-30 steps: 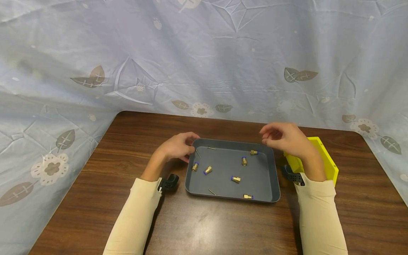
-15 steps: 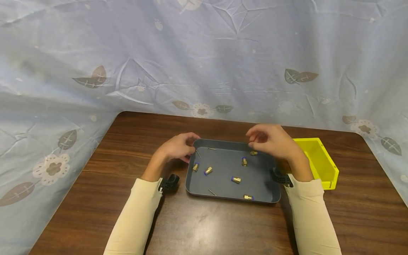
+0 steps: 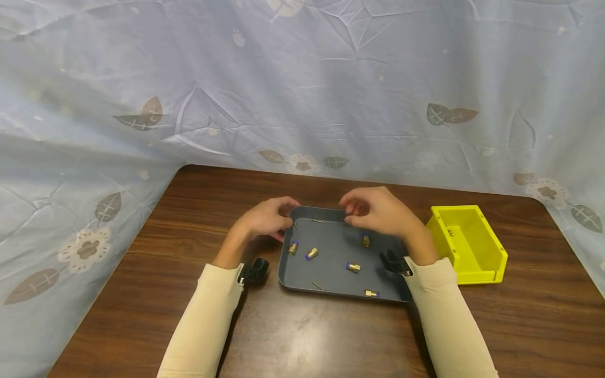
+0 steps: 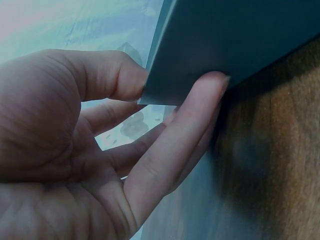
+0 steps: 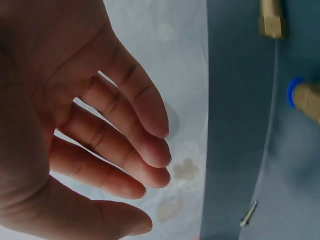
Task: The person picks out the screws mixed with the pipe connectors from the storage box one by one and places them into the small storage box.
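Observation:
A dark grey tray lies on the table, with several brass push-in pneumatic fittings with blue collars spread across it. Thin screws lie among them; the right wrist view shows one screw closely. My left hand grips the tray's far left corner; in the left wrist view its fingers touch the outside wall. My right hand hovers over the tray's far edge, fingers loosely bent and holding nothing. It hides part of the tray's far right side.
A yellow open-front bin stands on the table right of the tray, beside my right forearm, with something small and brass-coloured in it. The brown wooden table ends at the back against a patterned curtain.
My right hand has moved left from beside the yellow bin to over the tray's far edge, uncovering the bin. My left hand stays at the tray's corner.

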`<state>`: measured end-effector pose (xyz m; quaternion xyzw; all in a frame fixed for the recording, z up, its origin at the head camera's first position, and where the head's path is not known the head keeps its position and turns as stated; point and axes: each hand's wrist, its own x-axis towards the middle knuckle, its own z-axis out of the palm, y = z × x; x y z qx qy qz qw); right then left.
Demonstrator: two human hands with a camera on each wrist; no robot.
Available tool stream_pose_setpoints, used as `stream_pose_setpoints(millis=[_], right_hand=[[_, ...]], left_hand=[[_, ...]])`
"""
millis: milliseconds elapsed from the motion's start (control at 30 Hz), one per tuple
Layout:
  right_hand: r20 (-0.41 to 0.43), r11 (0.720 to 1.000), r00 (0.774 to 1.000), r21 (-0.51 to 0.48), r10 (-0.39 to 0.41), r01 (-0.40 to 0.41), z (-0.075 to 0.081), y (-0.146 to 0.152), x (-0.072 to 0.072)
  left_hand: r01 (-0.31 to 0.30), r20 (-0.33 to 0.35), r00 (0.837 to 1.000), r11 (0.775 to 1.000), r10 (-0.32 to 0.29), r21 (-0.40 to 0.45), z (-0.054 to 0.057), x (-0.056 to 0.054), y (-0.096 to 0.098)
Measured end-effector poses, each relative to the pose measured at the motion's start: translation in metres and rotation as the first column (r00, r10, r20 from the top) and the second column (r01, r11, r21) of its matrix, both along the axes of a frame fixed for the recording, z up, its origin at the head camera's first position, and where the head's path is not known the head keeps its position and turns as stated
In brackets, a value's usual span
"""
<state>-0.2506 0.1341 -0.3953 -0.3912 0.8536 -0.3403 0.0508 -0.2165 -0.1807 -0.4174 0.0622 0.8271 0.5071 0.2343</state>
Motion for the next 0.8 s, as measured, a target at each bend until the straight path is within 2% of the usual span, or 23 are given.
stream_pose_setpoints(millis=[400,633,800], right_hand=[[0.038,0.996,0.996,0.016,0.084,-0.085,-0.012,-0.04,-0.011],[0.054,0.986,0.992,0.111,0.116,-0.121,-0.024,-0.053,-0.013],[0.076,0.978,0.992,0.176,0.103,-0.115,-0.029,-0.056,-0.013]], left_hand=[[-0.011,0.007,1.0,1.0,0.01,0.013,0.001,-0.001,-0.001],[0.001,-0.001,1.0,1.0,-0.001,0.01,0.0,-0.001,-0.002],[0.001,0.001,1.0,1.0,-0.001,0.011,0.001,0.0,-0.002]])
